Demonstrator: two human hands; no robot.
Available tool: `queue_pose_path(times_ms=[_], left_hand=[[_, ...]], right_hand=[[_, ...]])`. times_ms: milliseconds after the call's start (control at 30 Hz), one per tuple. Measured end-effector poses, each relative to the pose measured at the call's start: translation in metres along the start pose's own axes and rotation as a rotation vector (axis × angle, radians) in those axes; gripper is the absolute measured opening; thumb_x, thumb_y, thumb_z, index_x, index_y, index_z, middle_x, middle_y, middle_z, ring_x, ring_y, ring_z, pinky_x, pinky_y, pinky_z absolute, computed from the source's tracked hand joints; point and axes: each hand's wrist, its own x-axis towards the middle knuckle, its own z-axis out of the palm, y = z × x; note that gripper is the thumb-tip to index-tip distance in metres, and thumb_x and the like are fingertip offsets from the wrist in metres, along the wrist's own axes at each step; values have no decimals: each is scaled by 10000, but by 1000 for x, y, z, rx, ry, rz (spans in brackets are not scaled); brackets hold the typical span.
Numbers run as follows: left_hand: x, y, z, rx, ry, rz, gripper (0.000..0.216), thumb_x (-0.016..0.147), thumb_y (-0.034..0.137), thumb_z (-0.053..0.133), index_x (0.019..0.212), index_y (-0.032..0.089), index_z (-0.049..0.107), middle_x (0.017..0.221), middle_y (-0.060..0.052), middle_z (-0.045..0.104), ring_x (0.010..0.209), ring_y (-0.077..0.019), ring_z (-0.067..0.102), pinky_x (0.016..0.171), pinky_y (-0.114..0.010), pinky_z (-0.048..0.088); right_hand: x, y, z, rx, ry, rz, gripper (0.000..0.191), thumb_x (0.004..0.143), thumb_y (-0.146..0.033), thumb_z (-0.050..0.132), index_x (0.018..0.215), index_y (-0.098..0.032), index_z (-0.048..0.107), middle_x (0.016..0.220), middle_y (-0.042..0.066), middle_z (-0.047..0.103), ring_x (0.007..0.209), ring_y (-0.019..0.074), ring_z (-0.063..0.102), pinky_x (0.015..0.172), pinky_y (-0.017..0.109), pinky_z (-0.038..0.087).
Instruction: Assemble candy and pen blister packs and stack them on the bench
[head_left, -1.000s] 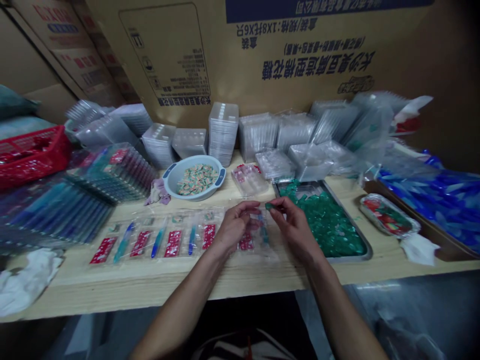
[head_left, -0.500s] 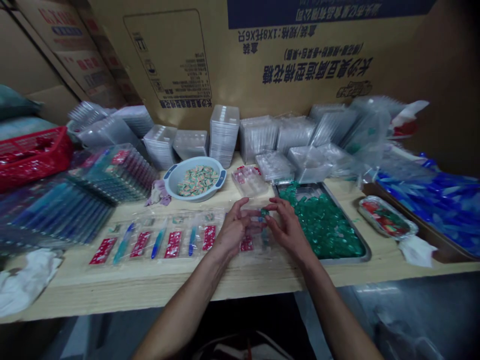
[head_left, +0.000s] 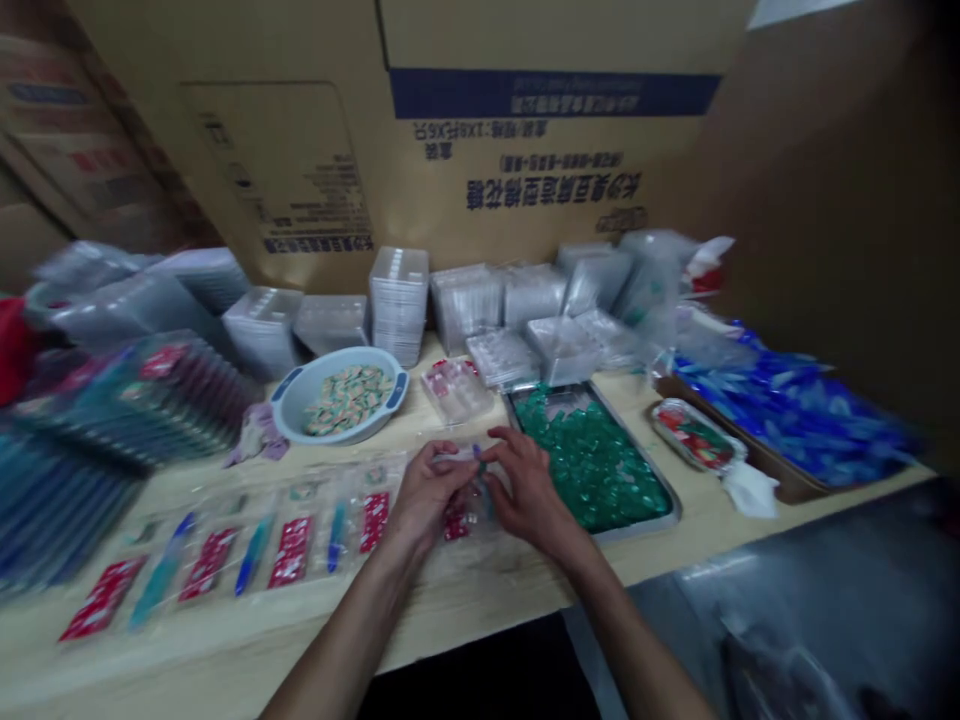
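My left hand [head_left: 424, 495] and my right hand [head_left: 525, 490] meet over a clear plastic pack [head_left: 463, 510] lying on the wooden bench, both with fingers curled onto it. The pack shows a red label and a blue-green piece inside. A small green piece [head_left: 482, 464] sits between my fingertips. Right of my hands stands a metal tray [head_left: 670, 505] full of green pieces. The picture is smeared by head motion.
A row of filled clear packs [head_left: 247, 545] lies left of my hands. A light blue bowl [head_left: 296, 400] holds small wrapped items. Stacks of clear plastic trays [head_left: 397, 300] line the back under cardboard boxes. A small dish of red items [head_left: 694, 440] and blue pieces [head_left: 787, 415] lie right.
The view has swung right and tilted, so everything shifted left in the frame. My hands stayed together on the clear pack, pressing lower onto it.
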Motion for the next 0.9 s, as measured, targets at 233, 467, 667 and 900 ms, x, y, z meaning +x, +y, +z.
queue_pose_path(times_ms=[233, 467, 667, 900], left_hand=[[5, 6, -8, 111, 147, 74, 717, 447, 341, 953, 1006, 182, 533, 612, 56, 658, 460, -80, 530, 454, -156, 362], [3, 10, 6, 25, 53, -54, 684, 605, 186, 878, 1165, 183, 485, 741, 6, 698, 543, -131, 644, 507, -196, 461], [4, 12, 11, -120, 6, -157, 655, 652, -75, 610, 1231, 176, 433, 895, -55, 708, 752, -199, 745, 714, -306, 599], [0, 10, 5, -95, 24, -87, 489, 743, -39, 571, 1182, 177, 560, 1002, -87, 726, 796, -163, 748, 737, -250, 593]], right_hand=[[9, 52, -37, -414, -3, 409, 359, 925, -124, 441, 1219, -177, 640, 1155, 149, 649, 1110, 300, 584, 918, 424, 401], [23, 89, -47, -791, -240, 473, 310, 951, -174, 423, 1176, -139, 634, 1151, 208, 623, 1092, 347, 554, 906, 466, 330], [19, 92, -42, -783, -285, 425, 317, 962, -157, 377, 1148, -140, 633, 1178, 193, 648, 1104, 327, 549, 917, 452, 313], [18, 101, -47, -655, -125, 450, 251, 929, -165, 435, 1034, -148, 662, 1038, 168, 701, 1020, 325, 597, 908, 462, 350]])
